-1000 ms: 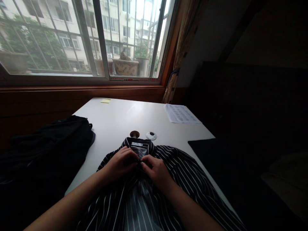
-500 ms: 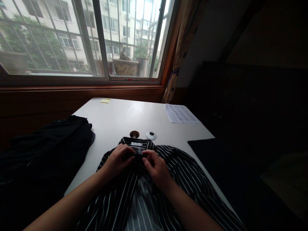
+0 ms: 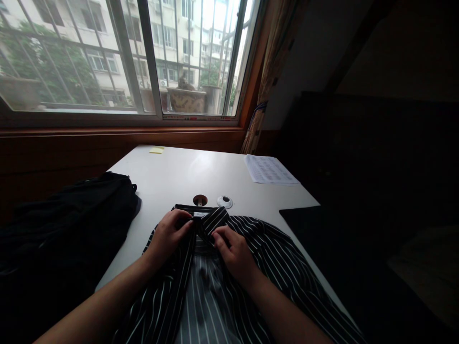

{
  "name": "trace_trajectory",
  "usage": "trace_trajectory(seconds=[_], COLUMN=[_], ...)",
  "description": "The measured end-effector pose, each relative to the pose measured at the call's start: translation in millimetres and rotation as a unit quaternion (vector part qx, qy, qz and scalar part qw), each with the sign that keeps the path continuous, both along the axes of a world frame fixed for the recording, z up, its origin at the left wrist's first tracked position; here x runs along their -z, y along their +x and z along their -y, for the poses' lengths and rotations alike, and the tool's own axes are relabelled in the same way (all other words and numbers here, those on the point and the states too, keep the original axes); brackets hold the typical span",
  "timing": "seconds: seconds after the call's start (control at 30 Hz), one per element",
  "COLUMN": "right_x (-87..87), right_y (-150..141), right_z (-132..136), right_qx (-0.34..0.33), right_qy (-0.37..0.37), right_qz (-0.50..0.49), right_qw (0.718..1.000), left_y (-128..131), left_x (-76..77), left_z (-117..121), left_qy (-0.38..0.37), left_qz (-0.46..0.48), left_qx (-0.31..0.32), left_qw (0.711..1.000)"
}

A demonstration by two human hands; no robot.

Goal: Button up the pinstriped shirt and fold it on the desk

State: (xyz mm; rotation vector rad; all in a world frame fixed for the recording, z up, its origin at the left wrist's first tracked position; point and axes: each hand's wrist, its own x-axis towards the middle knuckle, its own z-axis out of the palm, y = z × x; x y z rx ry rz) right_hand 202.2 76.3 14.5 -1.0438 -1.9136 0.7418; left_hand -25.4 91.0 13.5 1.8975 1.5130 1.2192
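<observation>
White ring (image 3: 224, 206), printed sheets (image 3: 271, 169), yellow note (image 3: 157, 150) beyond striped shirt (image 3: 205, 291)

A white table (image 3: 172, 177) is lit by daylight from a barred window (image 3: 152, 67), beyond which buildings (image 3: 165, 38) and trees (image 3: 53, 71) are seen; the window is flanked by a patterned curtain (image 3: 254, 128), and the room's right side (image 3: 358, 153) is sunk in shadow.
</observation>
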Motion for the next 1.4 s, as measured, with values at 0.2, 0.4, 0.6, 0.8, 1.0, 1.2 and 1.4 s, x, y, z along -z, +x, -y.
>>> trace_trajectory(seconds=[0.2, 0.4, 0.6, 0.8, 1.0, 1.2, 1.4], right_x=[-0.6, 1.5, 3.3, 4.9, -2.1, -2.9, -1.8], right_y=[-0.2, -2.9, -3.9, -3.1, -2.6, -2.0, -1.4], right_z=[0.1, 0.2, 2.0, 1.2, 6.7, 8.9, 6.3], right_qx=[-0.017, -0.038, -0.032, -0.037, -0.047, -0.039, -0.040], right_qy=[-0.007, 0.026, 0.042, 0.054, 0.056, 0.052, 0.056], right_qz=[0.029, 0.085, 0.141, 0.157, 0.186, 0.213, 0.203], right_qw=[0.999, 0.995, 0.989, 0.985, 0.980, 0.975, 0.977], left_y=[-2.0, -1.6, 0.5, 1.7, 1.5, -2.9, -4.8], left_x=[2.3, 4.5, -3.6, -10.2, -6.7, -10.7, -18.3], left_z=[-2.8, -4.2, 1.4, 6.5, 7.2, 8.0, 11.1], left_qy=[-0.020, -0.029, 0.024, 0.013, 0.016, 0.004, 0.001], left_qz=[0.017, 0.037, -0.005, -0.073, -0.135, -0.163, -0.167], left_qx=[-0.005, 0.046, 0.062, 0.158, 0.232, 0.279, 0.306], left_qw=[1.000, 0.998, 0.998, 0.985, 0.963, 0.946, 0.937])
